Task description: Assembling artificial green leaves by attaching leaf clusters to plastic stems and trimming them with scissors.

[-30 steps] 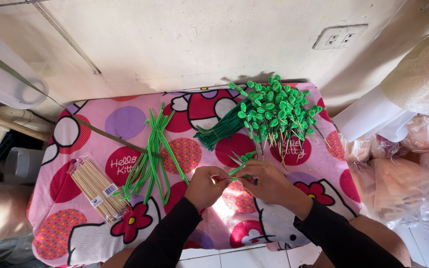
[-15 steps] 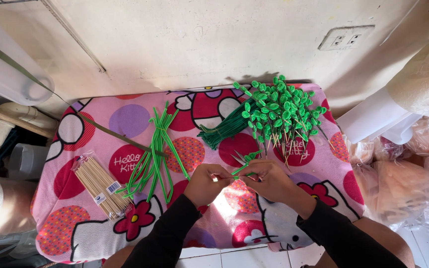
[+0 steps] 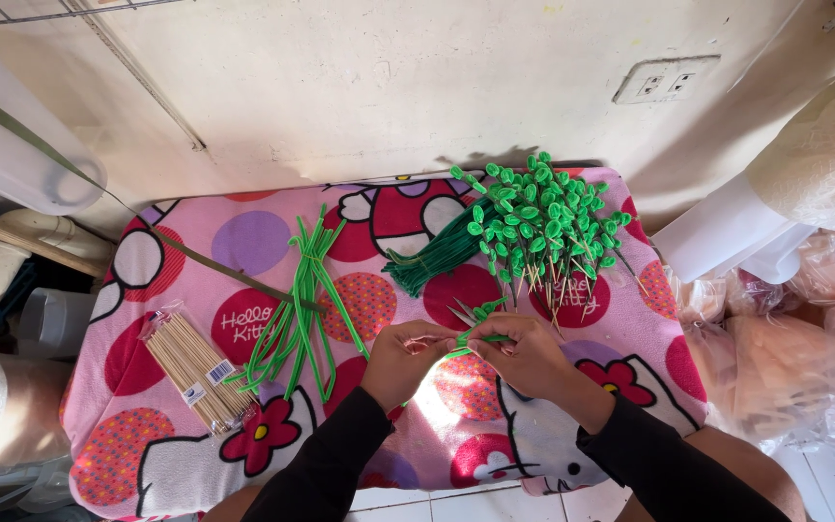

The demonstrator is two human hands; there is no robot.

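Hands (image 3: 466, 353) hide green stem (image 3: 480, 311) — grip unclear.

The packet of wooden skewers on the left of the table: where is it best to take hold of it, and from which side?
Grip the packet of wooden skewers across its middle, coming from above, probably with the left hand, which is nearer. It lies flat on the pink cloth, slanted, long and narrow, so fingers should close over its two long sides. The green strips lie close on its right, so avoid sliding in from there.

Single head view, steep downward, close over table (image 3: 630, 387).
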